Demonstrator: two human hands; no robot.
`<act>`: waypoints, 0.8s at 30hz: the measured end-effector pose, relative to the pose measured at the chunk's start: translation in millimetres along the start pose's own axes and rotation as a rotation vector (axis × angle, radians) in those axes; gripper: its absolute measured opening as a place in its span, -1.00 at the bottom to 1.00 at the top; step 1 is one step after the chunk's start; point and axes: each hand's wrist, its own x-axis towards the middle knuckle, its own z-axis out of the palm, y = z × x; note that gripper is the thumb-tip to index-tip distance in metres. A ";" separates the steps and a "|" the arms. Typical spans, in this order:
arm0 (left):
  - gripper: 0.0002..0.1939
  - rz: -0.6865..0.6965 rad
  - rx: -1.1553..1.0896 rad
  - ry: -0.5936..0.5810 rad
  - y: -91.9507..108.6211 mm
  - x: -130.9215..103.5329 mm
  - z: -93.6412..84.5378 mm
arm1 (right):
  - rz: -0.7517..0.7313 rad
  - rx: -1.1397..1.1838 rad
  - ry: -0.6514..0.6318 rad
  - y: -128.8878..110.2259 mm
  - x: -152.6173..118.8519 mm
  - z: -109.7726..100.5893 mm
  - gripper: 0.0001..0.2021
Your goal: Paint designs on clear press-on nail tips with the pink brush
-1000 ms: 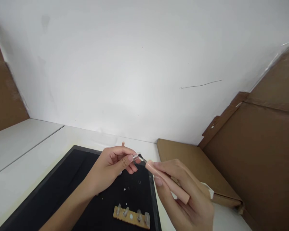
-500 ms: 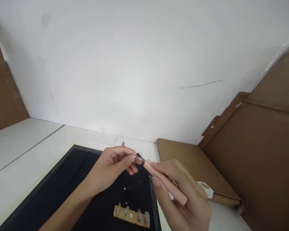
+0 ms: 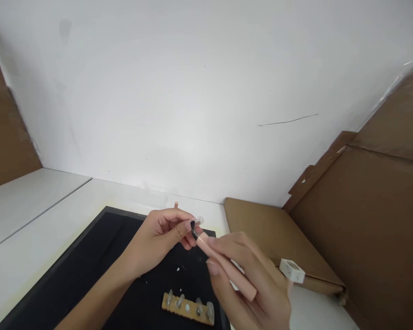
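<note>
Head cam, the only view: two bare hands work up close, in mid-air near the far R corner of a black mat [image 3: 99,247] on a white desk [image 3: 37,224]. L hand [image 3: 163,233], reaching in over the mat, has thumb & forefinger pinched on one end of a small clear curved piece [image 3: 198,221]; its other fingers are loosely curled. R hand [image 3: 251,270], off the mat's R edge, is closed pen-style round a thick pink-handled brush [image 3: 227,267], tilted w/ its dark bristles [image 3: 193,225] up by the L thumb tip. They look to be on the piece, tho contact is too small to be sure of.

Near end of mat, R side: a wavy-edged tan strip [image 3: 192,313] w/ 4 clear bits [image 3: 209,313] standing on it & one white dot. White crumbs [image 3: 178,269] lie on the mat beyond the strip. R of mat: flat cardboard [image 3: 261,229], w/ a small white box [image 3: 292,271] at its near edge.

Risks, my judgement: the piece could slip or spin if the brush pushes hard, b/c only two fingertips hold it by one end. Bristles so close to the thumb could smear skin if wet; can't tell if they are. If dropped, a clear piece might be hard to spot.
</note>
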 end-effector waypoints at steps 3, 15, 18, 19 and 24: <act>-0.76 0.002 0.001 0.014 -0.2 0.0 -0.8 | -0.021 0.007 -0.012 0.3 0.0 0.5 -0.72; -0.73 -0.015 0.047 0.017 2.1 -0.8 0.1 | 0.002 0.017 -0.011 -2.2 0.9 -3.1 -0.72; -0.71 -0.013 0.052 0.009 -0.4 -1.8 -1.5 | 0.024 0.008 0.051 -0.3 -1.7 -1.7 -0.70; -0.71 -0.011 0.051 0.008 -1.0 -2.1 -1.7 | 0.028 0.004 0.060 0.2 -2.1 -1.6 -0.69; -0.73 -0.024 0.049 0.020 0.2 -1.7 -0.7 | 0.016 0.020 -0.020 -1.2 0.5 -3.5 -0.73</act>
